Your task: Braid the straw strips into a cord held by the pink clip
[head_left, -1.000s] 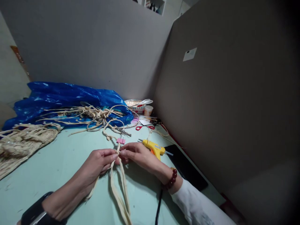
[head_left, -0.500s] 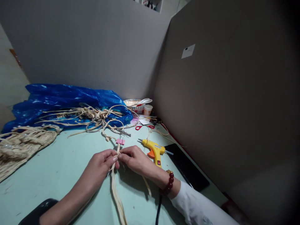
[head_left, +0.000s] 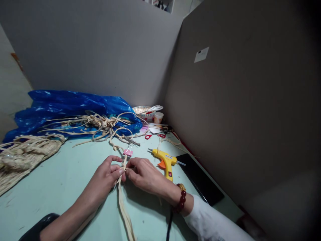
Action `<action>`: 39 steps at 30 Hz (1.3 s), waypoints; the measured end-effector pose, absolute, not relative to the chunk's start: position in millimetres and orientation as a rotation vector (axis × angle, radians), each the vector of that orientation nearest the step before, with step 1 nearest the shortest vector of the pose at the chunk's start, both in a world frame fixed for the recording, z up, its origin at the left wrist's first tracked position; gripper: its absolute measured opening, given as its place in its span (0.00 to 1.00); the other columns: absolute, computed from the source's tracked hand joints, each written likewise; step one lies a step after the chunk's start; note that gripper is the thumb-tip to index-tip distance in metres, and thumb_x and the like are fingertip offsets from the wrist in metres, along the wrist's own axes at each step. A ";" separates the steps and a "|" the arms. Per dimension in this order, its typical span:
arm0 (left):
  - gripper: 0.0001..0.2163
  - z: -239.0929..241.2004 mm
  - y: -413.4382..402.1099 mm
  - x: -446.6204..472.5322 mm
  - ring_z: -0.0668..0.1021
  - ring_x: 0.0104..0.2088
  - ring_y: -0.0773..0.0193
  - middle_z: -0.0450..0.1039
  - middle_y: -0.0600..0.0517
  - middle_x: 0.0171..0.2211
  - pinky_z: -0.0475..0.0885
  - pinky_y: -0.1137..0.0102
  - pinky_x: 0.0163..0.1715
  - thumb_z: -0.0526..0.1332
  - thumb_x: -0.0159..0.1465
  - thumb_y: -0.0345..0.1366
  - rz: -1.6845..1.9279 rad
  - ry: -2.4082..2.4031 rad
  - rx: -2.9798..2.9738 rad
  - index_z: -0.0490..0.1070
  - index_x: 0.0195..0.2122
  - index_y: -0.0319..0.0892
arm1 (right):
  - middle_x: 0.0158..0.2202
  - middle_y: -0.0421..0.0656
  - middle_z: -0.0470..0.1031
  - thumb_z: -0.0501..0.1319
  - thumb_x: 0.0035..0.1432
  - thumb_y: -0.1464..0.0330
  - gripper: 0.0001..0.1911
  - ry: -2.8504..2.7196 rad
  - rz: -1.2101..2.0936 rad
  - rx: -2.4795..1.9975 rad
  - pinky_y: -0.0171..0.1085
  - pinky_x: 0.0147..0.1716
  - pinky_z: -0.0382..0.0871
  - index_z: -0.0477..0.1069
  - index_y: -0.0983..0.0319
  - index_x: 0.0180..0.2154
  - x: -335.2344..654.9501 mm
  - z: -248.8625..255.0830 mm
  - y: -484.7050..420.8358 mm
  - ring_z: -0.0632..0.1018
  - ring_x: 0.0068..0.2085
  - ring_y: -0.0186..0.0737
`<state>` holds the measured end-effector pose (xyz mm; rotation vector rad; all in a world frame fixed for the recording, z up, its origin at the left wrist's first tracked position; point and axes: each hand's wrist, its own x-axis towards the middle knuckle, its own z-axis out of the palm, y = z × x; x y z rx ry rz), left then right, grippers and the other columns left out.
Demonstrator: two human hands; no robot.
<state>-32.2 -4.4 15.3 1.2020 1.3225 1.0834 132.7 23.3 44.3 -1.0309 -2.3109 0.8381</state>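
Observation:
A pale, straw-like fibre strand (head_left: 122, 204) runs from the near edge of the table up to a pink binder clip (head_left: 127, 153). My left hand (head_left: 112, 170) pinches the strand just below the clip, its index finger raised a little. From the other side my right hand (head_left: 140, 170) pinches the same spot, fingertips touching the fibres where they cross. The exact wrap under the fingertips is partly hidden. Close to the right hand lies a yellow glue gun (head_left: 164, 158) with an orange trigger.
A blue plastic bag (head_left: 75, 102) with tangled fibre strands (head_left: 100, 122) lies at the back left. A woven straw piece (head_left: 32, 154) is at the left. Red-handled scissors (head_left: 155, 136), a paper cup (head_left: 158, 117) and a basket (head_left: 141, 109) sit behind; a black flat object (head_left: 200, 180) lies right.
Both hands have shifted slightly at the crossing, and my left index finger has lifted off the strand. A loose strand end below my right wrist is now mostly hidden. The clip tilted slightly.

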 end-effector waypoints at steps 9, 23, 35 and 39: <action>0.17 26.7 -4.9 -31.2 0.60 0.18 0.70 0.66 0.61 0.18 0.52 0.73 0.21 0.59 0.56 0.47 0.979 1.304 1.329 0.57 0.41 0.45 | 0.24 0.38 0.69 0.54 0.62 0.73 0.09 -2.361 0.737 -0.986 0.31 0.27 0.55 0.69 0.63 0.30 135.0 47.5 27.2 0.65 0.25 0.30; 0.08 36.0 -15.4 -31.4 0.74 0.32 0.57 0.74 0.54 0.27 0.62 0.66 0.36 0.47 0.65 0.42 0.765 1.590 1.816 0.60 0.41 0.47 | 0.24 0.39 0.72 0.58 0.58 0.70 0.09 -1.973 1.237 -1.057 0.29 0.27 0.59 0.69 0.65 0.25 127.4 30.5 35.8 0.69 0.27 0.31; 0.15 38.7 -34.9 -12.8 0.78 0.29 0.55 0.77 0.45 0.28 0.61 0.65 0.30 0.45 0.66 0.35 0.485 2.003 2.237 0.68 0.28 0.45 | 0.25 0.40 0.72 0.59 0.54 0.73 0.05 -1.831 1.076 -1.084 0.31 0.27 0.60 0.71 0.64 0.26 121.1 28.5 22.8 0.70 0.27 0.33; 0.15 35.5 -40.8 -5.8 0.80 0.31 0.52 0.78 0.44 0.32 0.62 0.64 0.29 0.45 0.66 0.31 0.342 1.953 2.411 0.72 0.34 0.43 | 0.23 0.38 0.69 0.63 0.51 0.71 0.05 -1.596 1.348 -1.011 0.30 0.25 0.58 0.71 0.65 0.25 118.3 27.4 24.7 0.67 0.26 0.31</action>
